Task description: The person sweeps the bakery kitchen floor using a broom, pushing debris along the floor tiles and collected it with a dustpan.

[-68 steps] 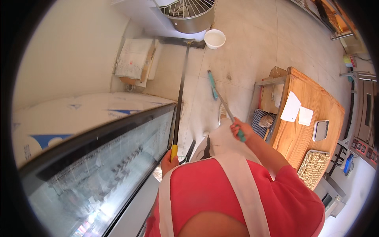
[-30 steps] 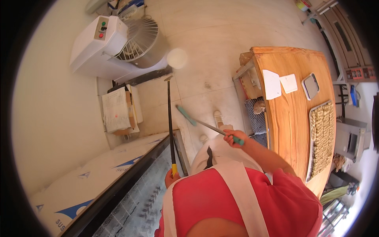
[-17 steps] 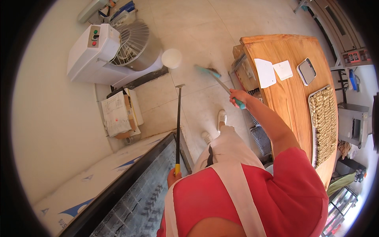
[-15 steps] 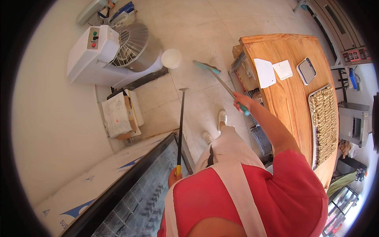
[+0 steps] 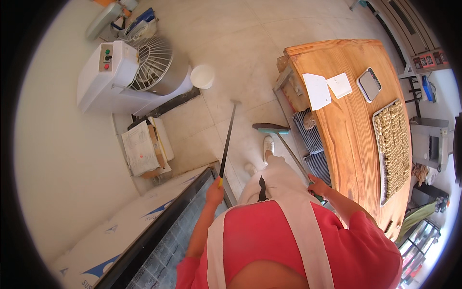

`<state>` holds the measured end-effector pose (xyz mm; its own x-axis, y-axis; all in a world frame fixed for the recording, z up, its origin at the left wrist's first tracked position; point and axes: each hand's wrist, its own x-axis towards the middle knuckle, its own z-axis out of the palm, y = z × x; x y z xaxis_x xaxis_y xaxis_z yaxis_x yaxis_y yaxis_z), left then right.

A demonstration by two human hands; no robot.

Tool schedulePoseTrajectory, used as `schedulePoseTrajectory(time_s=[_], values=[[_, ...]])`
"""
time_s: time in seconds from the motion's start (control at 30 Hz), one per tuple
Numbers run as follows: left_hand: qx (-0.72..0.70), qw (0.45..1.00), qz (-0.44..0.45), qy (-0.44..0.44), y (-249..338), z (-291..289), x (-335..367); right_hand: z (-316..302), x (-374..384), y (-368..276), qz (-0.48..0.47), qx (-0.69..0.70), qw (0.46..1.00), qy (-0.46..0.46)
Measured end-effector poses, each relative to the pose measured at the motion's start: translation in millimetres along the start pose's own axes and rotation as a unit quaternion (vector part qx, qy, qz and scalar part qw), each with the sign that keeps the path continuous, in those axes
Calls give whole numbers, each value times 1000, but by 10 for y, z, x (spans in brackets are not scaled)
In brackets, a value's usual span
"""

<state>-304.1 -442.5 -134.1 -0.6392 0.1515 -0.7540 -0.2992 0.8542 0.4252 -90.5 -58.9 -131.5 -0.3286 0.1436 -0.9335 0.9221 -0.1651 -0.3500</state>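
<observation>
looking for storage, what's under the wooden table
Along its left side, dark striped material and a brownish lump show beneath the wooden table; its top covers whatever lies further in.

The wooden table (image 5: 346, 139) bears a tray (image 5: 383, 195) of what look like dough twists (image 5: 393, 149).

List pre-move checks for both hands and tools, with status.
1. Left hand closed on dark pole: ok.
2. Right hand closed on broom: ok.
3. Pole and broom apart, not crossed: ok.
4. Pole's far end apart from white bucket: ok.
5. Pole's far end touching floor: cannot tell, blurred.
6. Broom head clear of right shoe: cannot tell; very close in this view.
</observation>
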Motion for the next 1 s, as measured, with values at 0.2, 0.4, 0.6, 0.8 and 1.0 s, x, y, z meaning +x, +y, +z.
schedulePoseTrajectory(time_s=[0.2,0.4,0.6,0.8,1.0], values=[[75,995,56,24,-85,112,-278,-51,-25,-101,54,67,996,-18],[19,999,-14,-29,551,-171,655,-71,-50,-263,83,77,993,-35],[125,983,130,35,76,26,3,-131,-38,-230,57,108,992,-38],[154,983,97,11,572,21,636,-77,-33,-185,19,48,998,-36],[-191,979,-57,-33,1055,-275,240,-26,-24,-473,-29,-102,993,-47]])
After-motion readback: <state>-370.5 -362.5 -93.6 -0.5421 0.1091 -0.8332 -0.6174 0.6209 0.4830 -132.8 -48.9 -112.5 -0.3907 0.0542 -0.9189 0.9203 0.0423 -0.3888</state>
